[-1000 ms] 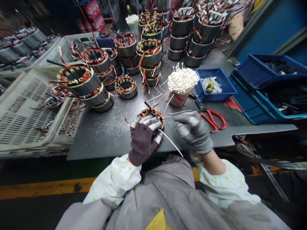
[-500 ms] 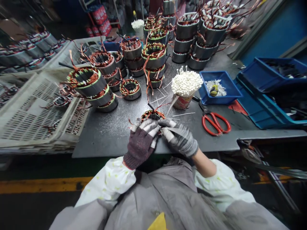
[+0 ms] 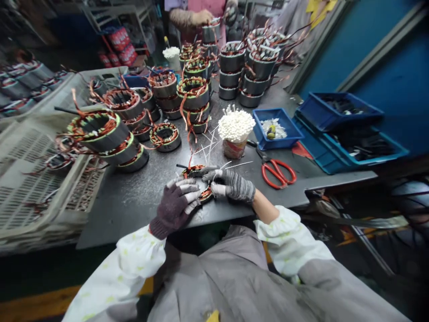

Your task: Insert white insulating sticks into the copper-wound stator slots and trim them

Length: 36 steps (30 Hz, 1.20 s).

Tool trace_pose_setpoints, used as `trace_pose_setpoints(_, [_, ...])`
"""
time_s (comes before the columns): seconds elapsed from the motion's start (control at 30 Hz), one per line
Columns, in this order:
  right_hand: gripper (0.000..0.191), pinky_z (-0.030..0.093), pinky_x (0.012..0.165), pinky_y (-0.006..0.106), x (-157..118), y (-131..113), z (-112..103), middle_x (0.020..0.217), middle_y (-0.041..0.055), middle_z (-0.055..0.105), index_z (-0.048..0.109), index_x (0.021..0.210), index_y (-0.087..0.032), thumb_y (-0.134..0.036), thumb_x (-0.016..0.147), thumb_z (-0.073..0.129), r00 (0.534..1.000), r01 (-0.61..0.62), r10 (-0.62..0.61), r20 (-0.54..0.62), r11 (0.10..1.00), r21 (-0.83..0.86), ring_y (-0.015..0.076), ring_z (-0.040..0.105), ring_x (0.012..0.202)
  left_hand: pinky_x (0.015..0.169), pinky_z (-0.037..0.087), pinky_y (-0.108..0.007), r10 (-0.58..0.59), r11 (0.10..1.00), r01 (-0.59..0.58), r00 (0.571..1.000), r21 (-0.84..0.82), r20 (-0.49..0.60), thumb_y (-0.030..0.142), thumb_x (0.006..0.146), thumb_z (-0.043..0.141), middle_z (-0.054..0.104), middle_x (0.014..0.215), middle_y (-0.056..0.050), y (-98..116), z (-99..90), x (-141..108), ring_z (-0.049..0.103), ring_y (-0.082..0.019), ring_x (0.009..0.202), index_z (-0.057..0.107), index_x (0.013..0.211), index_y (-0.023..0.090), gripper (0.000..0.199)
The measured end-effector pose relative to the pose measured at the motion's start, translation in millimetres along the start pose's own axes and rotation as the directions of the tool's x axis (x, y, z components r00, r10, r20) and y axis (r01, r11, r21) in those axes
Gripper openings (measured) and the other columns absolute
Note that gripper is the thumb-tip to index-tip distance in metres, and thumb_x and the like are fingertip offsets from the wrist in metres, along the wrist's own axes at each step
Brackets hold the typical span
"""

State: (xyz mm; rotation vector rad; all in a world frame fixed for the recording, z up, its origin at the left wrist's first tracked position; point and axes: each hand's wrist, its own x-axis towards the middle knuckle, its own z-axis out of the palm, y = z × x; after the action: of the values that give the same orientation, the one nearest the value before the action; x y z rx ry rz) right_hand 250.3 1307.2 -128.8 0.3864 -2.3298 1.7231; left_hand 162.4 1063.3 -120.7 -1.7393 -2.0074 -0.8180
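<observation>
A low motor stator (image 3: pixel 205 194) with copper windings lies on the table's front part, largely covered by my hands. My left hand (image 3: pixel 172 205), in a dark purple glove with whitish fingertips, curls its fingers over the stator's left rim. On the right side, my right hand (image 3: pixel 236 185), in a grey striped glove, bends its fingers and thumb together at the rim; what lies between the fingertips is hidden. Copper leads and a black sleeve (image 3: pixel 181 166) stick out behind the stator. Thin white cable ties (image 3: pixel 210 145) lie loose beyond it.
A cup (image 3: pixel 234 149) full of white ties stands behind my right hand. Red-handled scissors (image 3: pixel 278 173) and a blue bin (image 3: pixel 278 129) are to the right. Stacked stators (image 3: pixel 110 134) and a plastic crate (image 3: pixel 23 179) fill the left. A co-worker's hand (image 3: pixel 203 18) shows at the back.
The view has shifted, so the table things sit further left. My hands have moved apart slightly, uncovering more of the stator. The white strip at my right hand no longer shows clearly.
</observation>
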Motion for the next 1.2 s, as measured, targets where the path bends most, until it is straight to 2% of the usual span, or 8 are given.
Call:
trace_pose_setpoints(0.1, [0.023, 0.054, 0.096, 0.04, -10, 4, -26, 0.108, 0.0061, 0.074, 0.074, 0.092, -0.022, -0.043, 0.085, 0.069, 0.939, -0.048, 0.02, -0.345, 0.996, -0.073, 0.0223, 0.069, 0.102, 0.097, 0.045, -0.043, -0.039, 0.991, 0.047, 0.997, 0.126, -0.063, 0.021, 0.091, 0.064, 0.075, 0.112, -0.003, 15, 4.3, 0, 0.066, -0.023, 0.116, 0.064, 0.116, 0.028, 0.026])
trace_pose_setpoints(0.23, [0.027, 0.055, 0.083, 0.042, 0, 8, -67, 0.08, 0.0043, 0.07, 0.069, 0.08, -0.02, -0.044, 0.087, 0.061, 0.575, -0.229, 0.032, -0.818, 0.966, -0.123, 0.0194, 0.063, 0.077, 0.105, 0.038, -0.052, -0.033, 0.946, 0.061, 0.995, 0.317, -0.093, 0.02, 0.09, 0.064, 0.074, 0.118, -0.008, 35, 15.3, 7, 0.063, -0.03, 0.123, 0.065, 0.114, 0.024, 0.024])
trace_pose_setpoints(0.3, [0.024, 0.055, 0.082, 0.04, 14, 5, -82, 0.088, 0.0058, 0.071, 0.07, 0.086, -0.018, -0.042, 0.084, 0.065, 0.496, -0.266, -0.019, -0.868, 0.948, -0.173, 0.0189, 0.062, 0.078, 0.112, 0.033, -0.058, 0.001, 0.95, 0.025, 0.996, 0.31, -0.084, 0.019, 0.091, 0.063, 0.073, 0.121, -0.009, 37, 19.0, 12, 0.061, -0.032, 0.126, 0.063, 0.116, 0.023, 0.026])
trace_pose_setpoints(0.47, [0.016, 0.056, 0.085, 0.036, 36, -13, -93, 0.092, 0.0054, 0.072, 0.072, 0.088, -0.02, -0.034, 0.081, 0.07, 0.529, -0.189, -0.159, -0.834, 0.936, -0.298, 0.0181, 0.066, 0.085, 0.106, 0.045, -0.051, 0.034, 0.977, -0.027, 0.999, 0.211, -0.03, 0.018, 0.093, 0.058, 0.075, 0.112, -0.008, 26, 18.5, 14, 0.067, -0.026, 0.113, 0.059, 0.123, 0.023, 0.03])
trace_pose_setpoints(0.63, [0.022, 0.056, 0.058, 0.029, 19, -17, -88, 0.082, 0.0003, 0.072, 0.072, 0.097, -0.021, -0.039, 0.088, 0.063, 0.556, -0.022, -0.026, -0.831, 0.999, -0.045, 0.0124, 0.064, 0.061, 0.107, 0.045, -0.048, -0.01, 0.979, 0.027, 0.997, 0.204, -0.083, 0.019, 0.093, 0.062, 0.074, 0.112, -0.007, 28, 20.8, 14, 0.067, -0.025, 0.114, 0.06, 0.121, 0.023, 0.029])
trace_pose_setpoints(0.93, [0.025, 0.052, 0.049, 0.023, 17, -18, -105, 0.07, -0.0008, 0.069, 0.075, 0.083, -0.021, -0.046, 0.084, 0.071, 0.663, 0.067, 0.082, -0.744, 0.983, 0.168, 0.0113, 0.062, 0.056, 0.111, 0.042, -0.046, -0.062, 0.981, 0.081, 0.992, 0.179, -0.111, 0.019, 0.094, 0.062, 0.074, 0.113, -0.006, 24, 21.3, 20, 0.066, -0.022, 0.116, 0.063, 0.114, 0.022, 0.021])
trace_pose_setpoints(1.1, [0.012, 0.055, 0.054, 0.024, 9, -19, -97, 0.078, -0.0015, 0.073, 0.073, 0.086, -0.022, -0.033, 0.081, 0.074, 0.527, 0.174, -0.008, -0.85, 0.98, 0.098, 0.0099, 0.064, 0.057, 0.113, 0.042, -0.048, -0.099, 0.976, 0.109, 0.993, 0.186, -0.062, 0.022, 0.095, 0.06, 0.074, 0.117, -0.006, 25, 18.9, 19, 0.064, -0.023, 0.119, 0.063, 0.117, 0.023, 0.022])
trace_pose_setpoints(1.2, [0.012, 0.058, 0.059, 0.028, 5, -12, -94, 0.078, 0.0, 0.073, 0.075, 0.09, -0.02, -0.028, 0.08, 0.075, 0.585, 0.051, -0.016, -0.811, 0.999, 0.018, 0.0126, 0.067, 0.063, 0.114, 0.041, -0.05, -0.126, 0.973, 0.129, 0.992, 0.189, -0.031, 0.022, 0.096, 0.059, 0.073, 0.119, -0.007, 26, 18.5, 19, 0.063, -0.025, 0.122, 0.064, 0.119, 0.023, 0.024])
